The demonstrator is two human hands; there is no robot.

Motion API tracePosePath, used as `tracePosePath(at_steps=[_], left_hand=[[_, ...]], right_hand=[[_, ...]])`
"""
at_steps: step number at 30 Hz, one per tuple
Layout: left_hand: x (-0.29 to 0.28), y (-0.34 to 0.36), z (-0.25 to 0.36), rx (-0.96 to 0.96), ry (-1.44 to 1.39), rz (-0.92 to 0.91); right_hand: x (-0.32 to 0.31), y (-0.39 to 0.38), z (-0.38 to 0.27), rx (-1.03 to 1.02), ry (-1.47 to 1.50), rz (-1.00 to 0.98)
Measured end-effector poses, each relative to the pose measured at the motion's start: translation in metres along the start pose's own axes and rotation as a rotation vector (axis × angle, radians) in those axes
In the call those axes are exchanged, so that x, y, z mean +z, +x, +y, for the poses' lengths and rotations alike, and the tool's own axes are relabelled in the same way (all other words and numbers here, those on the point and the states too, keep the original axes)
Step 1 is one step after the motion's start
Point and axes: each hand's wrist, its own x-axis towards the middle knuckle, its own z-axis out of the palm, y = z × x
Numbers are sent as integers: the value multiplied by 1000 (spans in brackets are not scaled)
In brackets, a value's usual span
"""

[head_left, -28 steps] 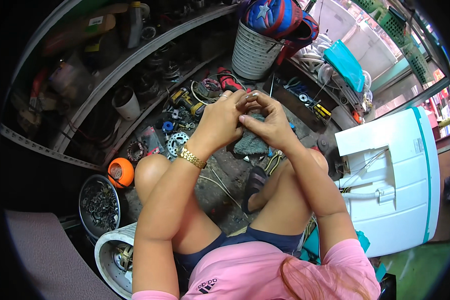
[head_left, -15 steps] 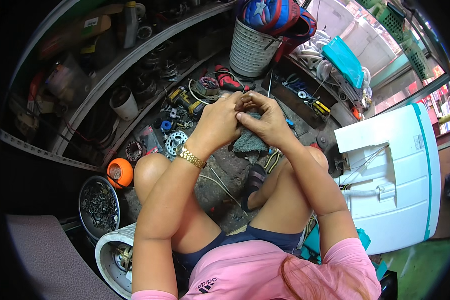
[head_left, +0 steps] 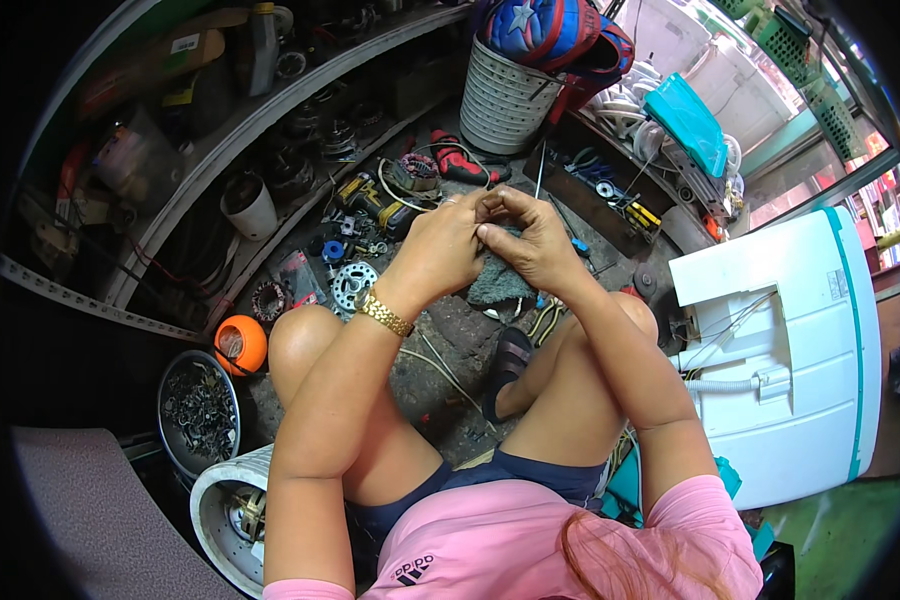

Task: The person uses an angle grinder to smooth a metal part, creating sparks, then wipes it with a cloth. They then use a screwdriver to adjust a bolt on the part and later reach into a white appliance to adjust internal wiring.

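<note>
Since the earlier frame, the pale glint at the fingertips of your bare right hand (head_left: 537,248) had dropped from sight; your bare left hand (head_left: 440,240) had barely shifted. Your fingertips met, the right thumb close against the left fingers and the right forefinger curled over. Anything small between them was hidden, so I couldn't tell whether either hand pinched something. The fuzzy grey-green cloth (head_left: 500,285) sat below your fingers; whether they touched it I couldn't tell. Bringing both hands together probably steadied the fingertips, and your parted knees seemed to make space beneath.

Left of your fingers lay the yellow-and-black power drill (head_left: 367,198), and nearer you the perforated silver metal disc (head_left: 344,290). Beyond your fingers stood the slotted white plastic bucket (head_left: 500,105).

For elbow room, the white curved shelf edge (head_left: 305,92) bounded you far left of the fingers, and the teal-edged white plastic panel (head_left: 820,350) bounded you well right.
</note>
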Motion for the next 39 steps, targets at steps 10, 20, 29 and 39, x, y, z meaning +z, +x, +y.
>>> tracePosePath(at_steps=[10, 20, 29, 39], left_hand=[[-1, -1, 2, -35, 26, 5], [-4, 2, -1, -102, 132, 97], [11, -3, 4, -332, 58, -31], [-106, -65, 15, -258, -95, 407]], right_hand=[[2, 1, 2, -18, -18, 12], [-7, 5, 9, 71, 265, 407], [35, 4, 27, -512, -391, 466], [-16, -16, 74, 160, -350, 180]])
